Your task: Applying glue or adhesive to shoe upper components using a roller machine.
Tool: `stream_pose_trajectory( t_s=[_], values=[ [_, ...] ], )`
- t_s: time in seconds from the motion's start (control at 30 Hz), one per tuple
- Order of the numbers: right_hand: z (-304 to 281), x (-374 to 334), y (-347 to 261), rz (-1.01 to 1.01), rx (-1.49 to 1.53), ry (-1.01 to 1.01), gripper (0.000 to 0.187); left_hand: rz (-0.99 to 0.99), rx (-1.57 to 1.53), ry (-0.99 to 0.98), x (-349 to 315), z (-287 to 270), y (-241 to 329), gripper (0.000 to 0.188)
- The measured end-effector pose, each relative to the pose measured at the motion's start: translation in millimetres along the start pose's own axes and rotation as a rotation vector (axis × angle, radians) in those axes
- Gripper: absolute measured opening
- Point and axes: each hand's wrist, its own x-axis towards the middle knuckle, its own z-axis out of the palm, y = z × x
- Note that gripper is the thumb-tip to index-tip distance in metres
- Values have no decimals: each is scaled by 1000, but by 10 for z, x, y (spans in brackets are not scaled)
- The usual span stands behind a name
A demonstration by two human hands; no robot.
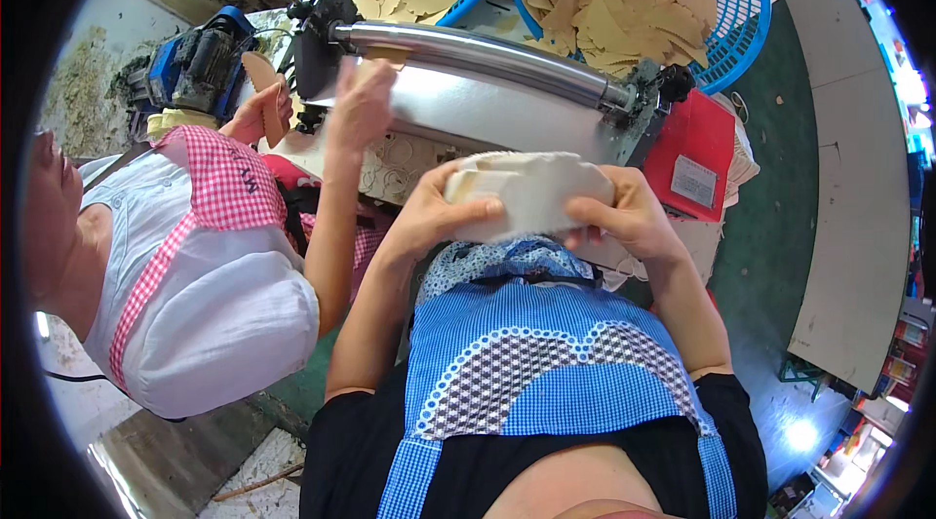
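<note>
The person wore a blue checked apron bib. Across the bib ran a double-arched panel of dark-and-white pattern, edged with scalloped trim in blue and white. Two checked blue straps led from the bib's upper corners. Behind the bib was a black short-sleeved top with a wide neckline. Past the bib's waist edge bunched blue-and-white printed cloth.
</note>
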Motion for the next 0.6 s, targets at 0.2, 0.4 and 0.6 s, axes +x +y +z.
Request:
stream_pose_trajectory(
  t_s=[0.2,0.4,0.6],
  values=[
    [-180,-33,257,133,191,63,29,-18,42,-32,-157,163,150,44],
    [221,-73,-43,-319,-487,391,45,129,252,172,-166,276,123,39],
    [502,42,-28,-426,-660,220,79,253,130,159,-189,402,154,42]
  ],
)
